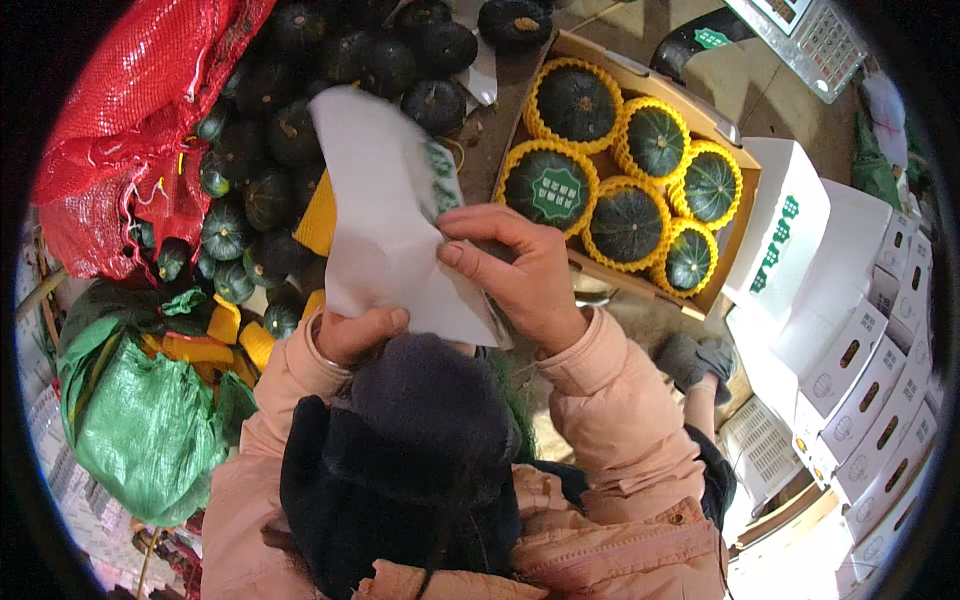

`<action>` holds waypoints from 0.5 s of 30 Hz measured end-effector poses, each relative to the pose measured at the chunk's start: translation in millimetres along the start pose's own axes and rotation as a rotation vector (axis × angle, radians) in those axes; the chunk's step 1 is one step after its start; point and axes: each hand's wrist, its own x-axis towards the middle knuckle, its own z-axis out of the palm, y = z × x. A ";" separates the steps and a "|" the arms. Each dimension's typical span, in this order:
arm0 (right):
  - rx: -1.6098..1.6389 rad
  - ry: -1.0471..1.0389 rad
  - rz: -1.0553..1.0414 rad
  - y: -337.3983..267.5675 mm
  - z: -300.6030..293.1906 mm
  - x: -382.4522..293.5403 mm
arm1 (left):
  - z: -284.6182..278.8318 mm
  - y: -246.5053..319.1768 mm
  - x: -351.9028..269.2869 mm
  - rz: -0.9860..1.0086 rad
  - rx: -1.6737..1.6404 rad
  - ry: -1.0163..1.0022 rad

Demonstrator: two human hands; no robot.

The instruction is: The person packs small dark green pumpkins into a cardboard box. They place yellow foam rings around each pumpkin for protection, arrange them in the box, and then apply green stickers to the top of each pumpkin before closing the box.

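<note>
A white sheet of stickers [379, 217] is held over my lap, blurred and bent, with green labels [444, 176] showing along its right side. My left hand [360, 330] grips its lower left edge, thumb on top. At the right edge of the sheet, the thumb and forefinger of my right hand [517, 262] pinch close together; whether a label is between them is hidden. Right of the hands stands an open cardboard box [705, 304] with several dark green squashes in yellow foam nets. One squash [551, 187] in it bears a green label with writing.
Loose dark green squashes [266, 199] are piled at left, beside a red mesh sack [150, 105]. Below lies a green plastic bag [150, 427] near yellow foam nets [199, 349]. White cartons [847, 360] are stacked at right. A scale [817, 45] stands at top right.
</note>
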 end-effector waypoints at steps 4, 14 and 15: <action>0.444 0.224 0.412 7.6 -9.1 5.0 | -6.5 -3.6 9.7 0.078 0.004 -0.042; -1.125 0.437 -0.562 44.1 -114.0 87.9 | -15.4 -10.9 14.8 0.127 -0.104 -0.045; -1.312 0.303 -0.665 48.9 -107.9 94.0 | -19.0 -10.5 14.1 0.146 -0.113 -0.027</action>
